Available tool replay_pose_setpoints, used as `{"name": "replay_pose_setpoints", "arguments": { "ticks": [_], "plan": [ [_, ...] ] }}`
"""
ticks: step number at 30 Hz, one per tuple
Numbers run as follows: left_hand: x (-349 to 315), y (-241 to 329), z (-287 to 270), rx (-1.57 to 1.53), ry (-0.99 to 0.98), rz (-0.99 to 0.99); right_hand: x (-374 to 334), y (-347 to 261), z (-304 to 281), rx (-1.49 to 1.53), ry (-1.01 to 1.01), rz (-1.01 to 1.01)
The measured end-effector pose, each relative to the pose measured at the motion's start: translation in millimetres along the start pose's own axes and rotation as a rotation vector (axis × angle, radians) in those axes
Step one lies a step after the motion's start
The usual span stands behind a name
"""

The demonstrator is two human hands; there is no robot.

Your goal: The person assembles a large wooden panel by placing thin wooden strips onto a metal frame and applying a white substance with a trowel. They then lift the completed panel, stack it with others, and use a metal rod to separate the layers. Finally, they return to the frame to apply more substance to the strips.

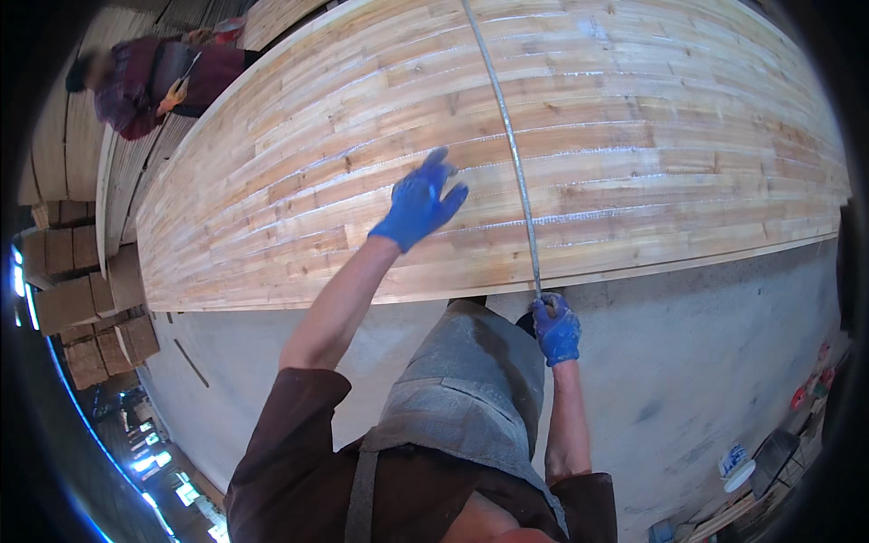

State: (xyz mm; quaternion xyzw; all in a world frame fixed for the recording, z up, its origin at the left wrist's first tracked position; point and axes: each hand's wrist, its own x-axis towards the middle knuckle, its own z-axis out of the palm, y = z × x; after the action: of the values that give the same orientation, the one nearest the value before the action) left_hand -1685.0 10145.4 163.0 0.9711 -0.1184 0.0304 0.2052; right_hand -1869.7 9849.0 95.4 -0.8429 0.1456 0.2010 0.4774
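Observation:
A long, thin metal rod (pixel 513 145) runs across a wide wooden panel (pixel 299 195) made of many joined strips. Its near end is in my right hand (pixel 557 328), gloved in blue with the fingers wrapped round it, just off the panel's near edge. The far end passes out of the picture at the top. Over the panel, left of the rod, my left hand (pixel 416 204) wears a blue glove too; it holds nothing and its fingers are spread, slightly blurred. Whether it touches the wood I cannot tell. White shiny streaks follow several strip joints.
Past the panel's far left side, a co-worker (pixel 136 86) in orange gloves holds a thin tool. Stacked wooden blocks (pixel 77 308) stand at the left. Below the panel lies grey concrete floor (pixel 661 353). A white round lid-like thing (pixel 740 476) is at lower right.

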Motion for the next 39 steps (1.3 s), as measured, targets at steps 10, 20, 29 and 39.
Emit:
{"name": "replay_pose_setpoints", "arguments": {
  "ticks": [10,20,29,39],
  "plan": [
    [73.3,-24.0,24.4,0.177,-0.097,0.069,4.8,-10.0,-5.2,0.023,0.062,0.032],
    [134.2,29.9,-0.1,-0.017,-0.155,0.187,-2.9,2.3,4.2,-0.044,0.085,-0.022],
    [283.4,138.1,41.1,0.032,-0.274,0.236,-3.6,6.8,11.6,-0.065,0.11,-0.048],
    [338.0,149.2,69.1,0.066,-0.36,0.265,3.4,4.6,-2.3,-0.031,0.059,-0.009]
  ]
}}
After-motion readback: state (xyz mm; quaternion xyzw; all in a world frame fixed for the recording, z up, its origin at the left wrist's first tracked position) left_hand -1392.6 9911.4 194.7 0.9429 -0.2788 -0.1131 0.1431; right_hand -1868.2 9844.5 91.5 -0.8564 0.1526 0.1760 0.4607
